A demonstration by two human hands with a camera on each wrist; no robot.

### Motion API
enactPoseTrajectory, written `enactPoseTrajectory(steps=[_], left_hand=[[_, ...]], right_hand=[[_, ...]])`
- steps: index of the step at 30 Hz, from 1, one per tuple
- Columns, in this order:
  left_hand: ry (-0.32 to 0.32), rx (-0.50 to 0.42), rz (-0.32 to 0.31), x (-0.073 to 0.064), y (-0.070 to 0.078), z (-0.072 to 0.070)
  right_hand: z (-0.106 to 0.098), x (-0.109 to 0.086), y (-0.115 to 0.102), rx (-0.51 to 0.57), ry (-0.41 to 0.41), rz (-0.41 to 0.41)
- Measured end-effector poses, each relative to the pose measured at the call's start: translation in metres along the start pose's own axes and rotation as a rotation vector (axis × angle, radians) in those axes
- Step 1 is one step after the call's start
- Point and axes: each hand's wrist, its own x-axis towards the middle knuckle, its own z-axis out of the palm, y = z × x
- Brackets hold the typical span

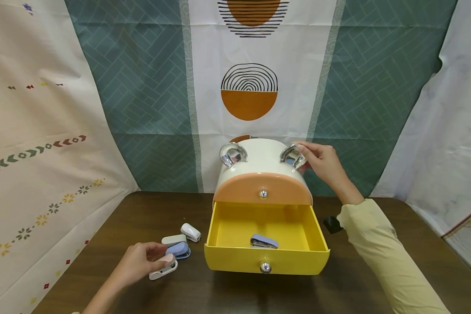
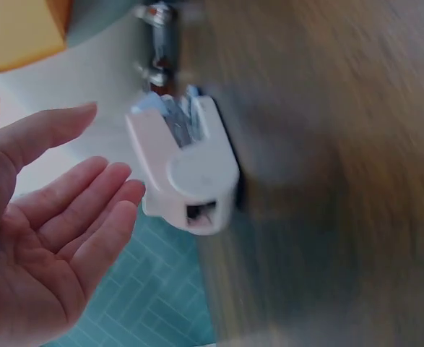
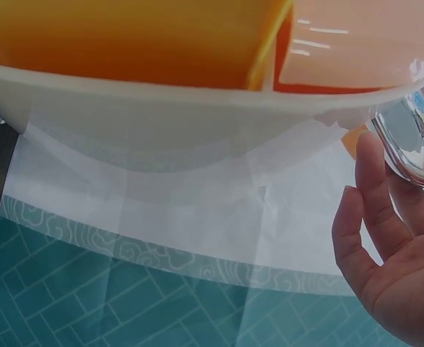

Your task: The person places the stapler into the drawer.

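My left hand (image 1: 135, 264) is beside a pale pink and white mini stapler (image 1: 163, 267), thumb and fingers apart with nothing between them. Just beyond lie a blue stapler (image 1: 178, 250), an off-white stapler (image 1: 174, 239) and a white one (image 1: 190, 232). In the left wrist view the pink-white stapler (image 2: 190, 170) sits past the fingertips. With thumb and fingers my right hand (image 1: 319, 161) grips the right silver ear (image 1: 293, 157) of a small white drawer cabinet (image 1: 259, 157). Its yellow drawer (image 1: 235, 260) stands pulled out, a lavender stapler (image 1: 264, 241) inside.
Above the open drawer is a closed peach drawer (image 1: 239, 187) with a silver knob. The cabinet's left silver ear (image 1: 233, 154) is untouched. A small black object (image 1: 332, 224) lies right of the cabinet on the dark wooden table (image 1: 188, 292). Patterned cloths hang behind and on both sides.
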Motion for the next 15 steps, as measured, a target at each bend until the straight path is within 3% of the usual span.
enactPoseTrajectory(steps=[8, 15], left_hand=[[-0.078, 0.07, 0.089, 0.004, -0.016, 0.002], [-0.133, 0.131, 0.096, 0.008, -0.022, 0.001]], right_hand=[[-0.002, -0.003, -0.007, 0.015, 0.0, 0.011], [-0.001, 0.0, 0.001, 0.019, -0.002, 0.002]])
